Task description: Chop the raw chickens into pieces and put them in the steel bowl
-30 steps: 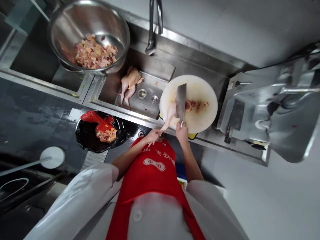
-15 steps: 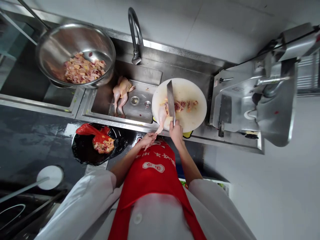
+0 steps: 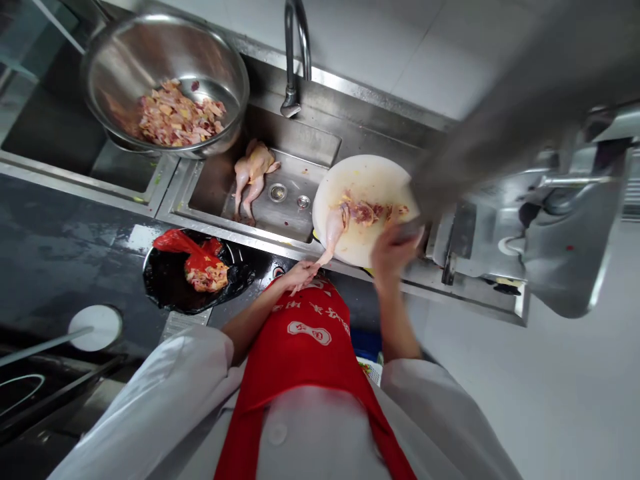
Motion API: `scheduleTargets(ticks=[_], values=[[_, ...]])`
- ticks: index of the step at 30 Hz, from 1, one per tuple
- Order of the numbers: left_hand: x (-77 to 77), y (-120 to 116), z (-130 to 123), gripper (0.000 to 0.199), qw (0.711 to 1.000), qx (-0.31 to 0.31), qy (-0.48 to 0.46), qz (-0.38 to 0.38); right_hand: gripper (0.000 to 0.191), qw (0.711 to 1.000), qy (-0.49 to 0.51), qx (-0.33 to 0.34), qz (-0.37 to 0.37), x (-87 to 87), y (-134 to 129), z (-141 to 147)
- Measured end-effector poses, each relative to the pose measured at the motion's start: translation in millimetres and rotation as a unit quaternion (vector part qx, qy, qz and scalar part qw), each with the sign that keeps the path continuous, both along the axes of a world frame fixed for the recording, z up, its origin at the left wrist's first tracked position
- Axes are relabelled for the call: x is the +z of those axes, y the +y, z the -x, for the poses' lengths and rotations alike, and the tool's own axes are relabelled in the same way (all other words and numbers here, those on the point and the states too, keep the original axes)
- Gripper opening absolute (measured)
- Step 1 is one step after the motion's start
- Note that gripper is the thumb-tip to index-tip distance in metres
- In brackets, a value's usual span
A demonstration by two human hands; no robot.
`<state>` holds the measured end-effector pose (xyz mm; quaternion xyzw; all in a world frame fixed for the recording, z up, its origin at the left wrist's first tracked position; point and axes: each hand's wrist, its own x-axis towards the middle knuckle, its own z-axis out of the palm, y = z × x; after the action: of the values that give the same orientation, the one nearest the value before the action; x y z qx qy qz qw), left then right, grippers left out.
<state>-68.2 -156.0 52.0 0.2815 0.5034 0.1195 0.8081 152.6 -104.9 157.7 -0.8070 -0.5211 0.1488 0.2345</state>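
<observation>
Right of center, a pale, smooth-skinned poultry leg (image 3: 334, 232) lies on the round white cutting board (image 3: 373, 175), its thin end in the closed fingers of the left hand (image 3: 300, 277). The right hand (image 3: 395, 250), raised over the board's lower right edge, has its fingers wrapped around a motion-blurred metal cleaver (image 3: 480, 143) slanting toward the upper right.

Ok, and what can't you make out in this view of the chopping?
Head view, all of it:
- Cleaver: blurred by motion, so its cutting edge is unclear.
- Right hand: blurred too, so the exact grip on the handle is unclear.
- Lower end of the chicken leg: partly covered by the left hand.
- Tap: top of its bend cut off by the upper edge.
- White crate: mostly hidden behind apron and sleeve.
</observation>
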Motion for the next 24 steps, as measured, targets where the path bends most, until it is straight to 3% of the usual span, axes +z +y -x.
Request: scheduleTargets(ticks=[3, 5, 7, 10, 12, 17, 19, 21, 24], values=[[0.1, 3.3, -0.4, 0.041, 1.000, 0.002, 0.002, 0.008, 0.044, 0.979, -0.011, 0.039, 0.197, -43.2, -15.6, 24.2], [-0.4, 5.1, 1.7, 0.041, 1.000, 0.011, -0.002, 0.013, 0.039, 0.969, -0.020, 0.077, 0.235, -58.4, -17.2, 20.6], [-0.9, 6.7, 6.2, 0.041, 1.000, 0.018, -0.010, 0.022, 0.037, 0.968, -0.020, 0.095, 0.232, -61.9, -11.6, 1.4], [0.2, 8.1, 13.8, 0.041, 0.999, 0.011, -0.017, 0.025, 0.037, 0.973, 0.012, 0.080, 0.216, -50.5, -0.7, -31.9], [2.8, 7.9, 15.9, 0.042, 1.000, -0.001, -0.007, 0.020, 0.038, 0.980, 0.014, 0.050, 0.190, -32.6, 3.9, -41.8], [7.2, 6.9, 11.2, 0.042, 1.000, -0.013, 0.000, 0.021, 0.048, 1.000, -0.018, -0.008, 0.001, 33.9, 13.0, -24.8], [5.8, 6.9, 9.7, 0.041, 1.000, -0.010, 0.002, 0.029, 0.052, 0.996, -0.027, -0.039, -0.069, 45.8, 17.2, -11.4], [3.8, 7.2, 9.4, 0.041, 0.999, -0.010, 0.005, 0.031, 0.053, 0.996, -0.029, -0.048, -0.070, 36.3, 16.6, 3.0], [2.4, 9.0, 9.5, 0.042, 1.000, -0.010, 0.006, 0.018, 0.045, 0.996, -0.022, 0.008, 0.086, -7.1, -0.6, 17.4]])
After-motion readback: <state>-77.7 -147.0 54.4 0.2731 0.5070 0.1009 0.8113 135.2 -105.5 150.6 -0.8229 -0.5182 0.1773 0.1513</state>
